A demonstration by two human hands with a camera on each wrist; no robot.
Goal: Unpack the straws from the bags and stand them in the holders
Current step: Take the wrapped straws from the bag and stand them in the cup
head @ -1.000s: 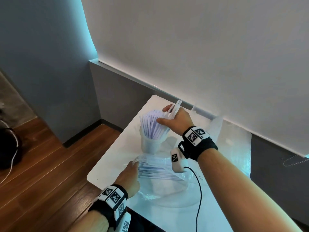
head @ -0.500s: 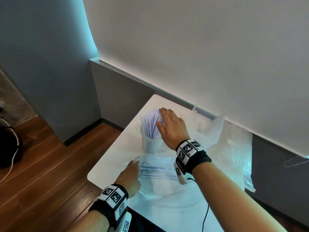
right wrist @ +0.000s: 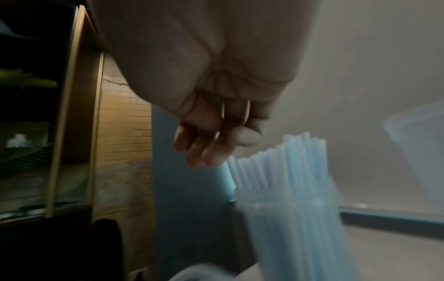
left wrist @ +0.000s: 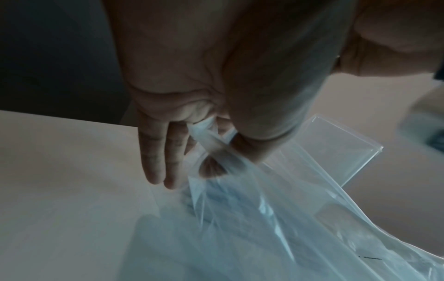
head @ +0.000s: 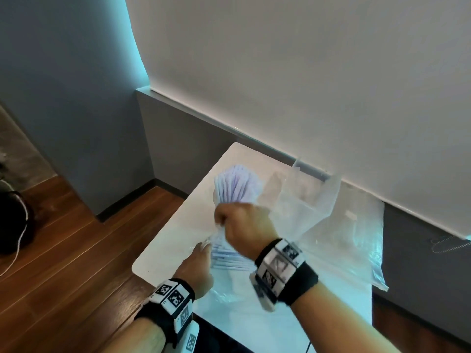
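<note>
With the left hand [head: 197, 270] pinching the bag [left wrist: 276, 218] mouth at 6 o'clock and the empty, loosely curled right hand [head: 244, 225] above it, the next step is probably gripping more bagged straws [head: 229, 261] for the holder [right wrist: 295, 237] at 12 o'clock.

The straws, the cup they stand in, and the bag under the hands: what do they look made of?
The straws look like thin, pale blue-white plastic: smooth, slightly see-through tubes. The cup seems to be clear or frosted plastic, since the straws show through its wall; glass cannot be ruled out. The bag is thin transparent plastic film: it creases, glints, and the table shows through.
</note>
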